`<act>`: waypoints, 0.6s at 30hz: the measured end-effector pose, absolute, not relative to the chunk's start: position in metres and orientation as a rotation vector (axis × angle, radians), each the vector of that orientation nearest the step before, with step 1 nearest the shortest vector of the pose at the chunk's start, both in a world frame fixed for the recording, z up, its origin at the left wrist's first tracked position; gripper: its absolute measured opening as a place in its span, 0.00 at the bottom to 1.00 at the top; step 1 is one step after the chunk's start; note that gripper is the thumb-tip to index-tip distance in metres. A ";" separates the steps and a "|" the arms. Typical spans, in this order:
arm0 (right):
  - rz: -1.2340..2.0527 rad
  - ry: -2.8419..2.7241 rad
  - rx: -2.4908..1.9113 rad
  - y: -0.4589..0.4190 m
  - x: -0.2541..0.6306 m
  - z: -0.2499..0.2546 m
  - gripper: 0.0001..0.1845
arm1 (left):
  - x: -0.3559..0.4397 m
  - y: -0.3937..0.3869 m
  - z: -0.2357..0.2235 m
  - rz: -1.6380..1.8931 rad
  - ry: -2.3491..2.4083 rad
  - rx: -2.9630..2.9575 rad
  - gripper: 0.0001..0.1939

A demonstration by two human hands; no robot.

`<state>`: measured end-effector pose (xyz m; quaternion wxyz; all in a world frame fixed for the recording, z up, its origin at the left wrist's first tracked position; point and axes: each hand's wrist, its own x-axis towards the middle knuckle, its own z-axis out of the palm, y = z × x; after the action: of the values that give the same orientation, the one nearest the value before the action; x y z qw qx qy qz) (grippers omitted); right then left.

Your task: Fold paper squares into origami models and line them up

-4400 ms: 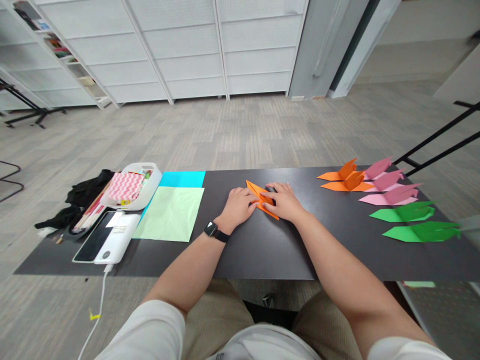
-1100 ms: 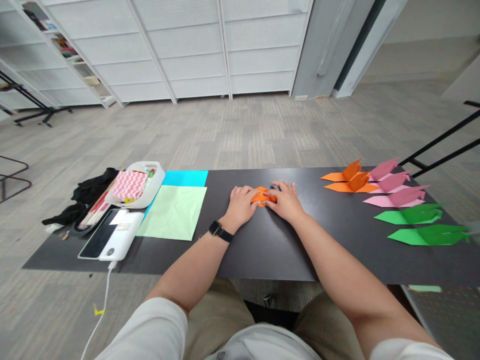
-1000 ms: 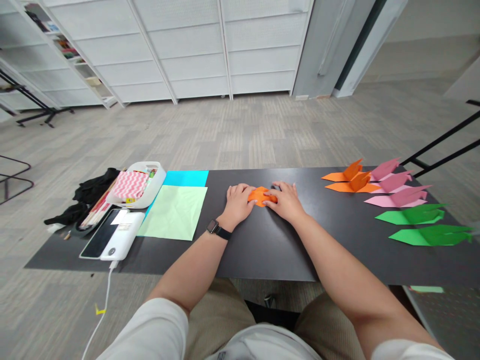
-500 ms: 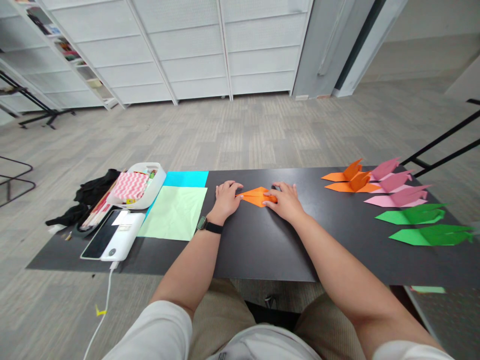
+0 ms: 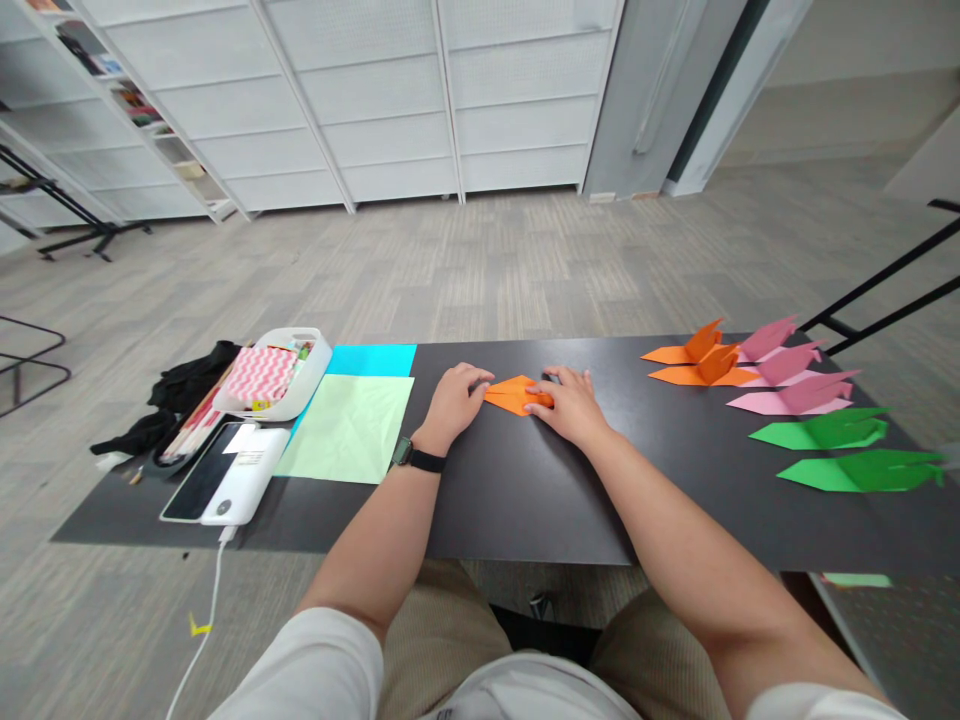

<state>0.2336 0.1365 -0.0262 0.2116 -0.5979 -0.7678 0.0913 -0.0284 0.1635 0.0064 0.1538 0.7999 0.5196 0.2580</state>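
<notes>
A partly folded orange paper [image 5: 512, 394] lies flat on the black table [image 5: 525, 480] in front of me. My left hand [image 5: 452, 402], with a black watch on the wrist, rests palm down at the paper's left tip, fingers curled onto it. My right hand [image 5: 571, 402] lies on the paper's right end, its fingers pressing it to the table. Neither hand lifts the paper.
A pale green sheet [image 5: 346, 427] and a cyan sheet [image 5: 373, 359] lie to the left, beside a white basket [image 5: 281, 374], a phone with a white power bank [image 5: 225, 473] and black cloth [image 5: 180, 385]. Finished orange [image 5: 694, 360], pink [image 5: 787, 375] and green [image 5: 832, 445] paper models sit at the right.
My left hand slid leftward off the middle of the orange paper to its left tip, uncovering a flattened, longer shape. My right hand stayed on the right end.
</notes>
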 end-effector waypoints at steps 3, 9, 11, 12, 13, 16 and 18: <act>0.242 -2.137 -1.657 0.136 0.233 -0.027 0.16 | -0.019 0.158 0.005 0.591 1.435 2.433 0.13; 0.237 -2.137 -1.659 0.134 0.233 -0.023 0.16 | -0.020 0.157 0.003 0.470 1.492 2.509 0.10; 0.239 -2.131 -1.662 0.134 0.234 -0.023 0.16 | -0.021 0.157 0.004 0.480 1.515 2.494 0.09; 0.241 -2.127 -1.666 0.134 0.235 -0.022 0.16 | -0.021 0.157 0.004 0.484 1.529 2.485 0.08; 0.243 -2.122 -1.671 0.134 0.236 -0.022 0.15 | -0.021 0.157 0.005 0.490 1.541 2.478 0.08; 0.250 -2.109 -1.676 0.134 0.238 -0.023 0.14 | -0.019 0.156 0.006 0.545 1.526 2.488 0.08; 0.253 -2.105 -1.672 0.135 0.239 -0.023 0.14 | -0.016 0.155 0.006 0.604 1.400 2.524 0.09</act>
<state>0.2388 0.1347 -0.0234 0.2189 -0.6043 -0.7607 0.0913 -0.0164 0.1548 0.0062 0.0963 0.8520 0.4726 0.2038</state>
